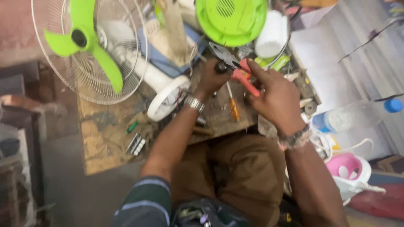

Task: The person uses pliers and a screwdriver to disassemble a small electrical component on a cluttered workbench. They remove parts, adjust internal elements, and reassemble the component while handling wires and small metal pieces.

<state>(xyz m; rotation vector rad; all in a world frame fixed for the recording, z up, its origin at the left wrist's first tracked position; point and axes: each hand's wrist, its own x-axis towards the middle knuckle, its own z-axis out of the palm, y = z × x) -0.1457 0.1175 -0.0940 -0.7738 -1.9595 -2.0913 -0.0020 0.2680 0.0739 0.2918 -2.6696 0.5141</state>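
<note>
Pliers (230, 63) with red handles lie over the wooden workbench (219, 117), jaws set on a small dark part (220, 67). Right hand (273, 94) is clenched on the handles; left hand (212, 77) pinches the part. Step in hand appears to be gripping or twisting. Next move likely requires steady squeeze, with the part held firmly. A screwdriver (232, 105) lies beneath.

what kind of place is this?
Likely a small fan or appliance repair bench. A dismantled fan with green blades and wire guard lies on the worn workbench. The right hand holds red-handled pliers; a screwdriver lies nearby.
</note>
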